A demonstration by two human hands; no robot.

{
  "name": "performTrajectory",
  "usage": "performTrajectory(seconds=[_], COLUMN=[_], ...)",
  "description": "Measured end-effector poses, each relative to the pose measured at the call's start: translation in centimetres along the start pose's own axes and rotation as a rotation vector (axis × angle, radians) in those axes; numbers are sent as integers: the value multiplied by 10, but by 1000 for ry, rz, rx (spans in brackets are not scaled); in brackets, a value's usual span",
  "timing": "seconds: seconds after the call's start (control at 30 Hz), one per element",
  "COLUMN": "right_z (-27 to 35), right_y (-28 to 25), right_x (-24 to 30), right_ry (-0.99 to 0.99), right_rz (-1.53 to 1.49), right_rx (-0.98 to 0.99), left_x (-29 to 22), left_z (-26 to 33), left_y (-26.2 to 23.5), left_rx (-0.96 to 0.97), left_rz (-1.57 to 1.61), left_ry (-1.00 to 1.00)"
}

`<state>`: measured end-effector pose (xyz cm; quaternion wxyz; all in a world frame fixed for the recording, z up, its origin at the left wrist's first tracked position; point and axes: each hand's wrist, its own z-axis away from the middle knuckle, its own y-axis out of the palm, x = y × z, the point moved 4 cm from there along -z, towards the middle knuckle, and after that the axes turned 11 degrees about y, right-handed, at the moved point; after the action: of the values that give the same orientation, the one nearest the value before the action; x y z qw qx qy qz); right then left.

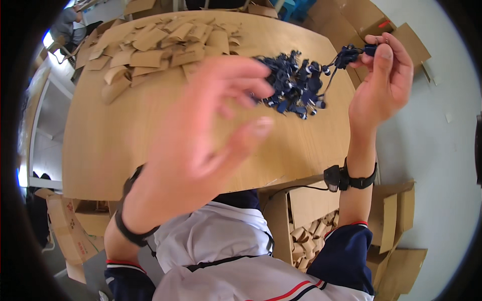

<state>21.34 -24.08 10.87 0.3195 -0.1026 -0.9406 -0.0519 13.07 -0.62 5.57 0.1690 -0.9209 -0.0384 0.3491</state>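
Observation:
My right hand (pixel 385 83) is raised at the table's right edge, its thumb and fingers pinched on a dark blue bundle of wired earphones (pixel 347 56). A thin strand hangs from that bundle toward a heaped pile of dark blue earphones (pixel 296 88) with shiny buds on the table. In front of the pile's left side, above the tabletop, is my left hand (pixel 208 115), smeared by motion. Its thumb stands apart from the loosely bent fingers, and nothing shows between them. Black bands circle both wrists.
Many folded brown cardboard sleeves (pixel 150 52) lie across the far left of the wooden table (pixel 110 150). Beneath its near edge, an open carton (pixel 314 200) holds small cardboard pieces. More cartons (pixel 75 231) stand lower left and at right. Another person (pixel 68 25) sits far left.

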Motion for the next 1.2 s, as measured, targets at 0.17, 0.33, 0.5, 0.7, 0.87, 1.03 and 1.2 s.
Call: performTrajectory(seconds=[0.17, 0.33, 0.5, 0.7, 0.87, 1.03, 1.2], right_z=[-1, 8, 42, 25, 22, 23, 33], right_y=[40, 42, 44, 31, 29, 33, 34], right_x=[22, 12, -17, -27, -14, 13, 36], right_ry=[80, 210, 239, 302, 207, 168, 355], right_rz=[-162, -234, -60, -58, -143, -157, -319], right_rx=[-43, -44, 186, 131, 46, 84, 172], left_x=[26, 53, 83, 88, 104, 59, 42], left_z=[-45, -73, -60, -50, -40, -48, -52], left_y=[38, 40, 25, 26, 34, 43, 46], left_rx=[-245, -29, 149, 311, 297, 36, 0], left_rz=[-101, 454, 41, -193, -193, 396, 768], left_ry=[95, -198, -108, -181, -309, -53, -173])
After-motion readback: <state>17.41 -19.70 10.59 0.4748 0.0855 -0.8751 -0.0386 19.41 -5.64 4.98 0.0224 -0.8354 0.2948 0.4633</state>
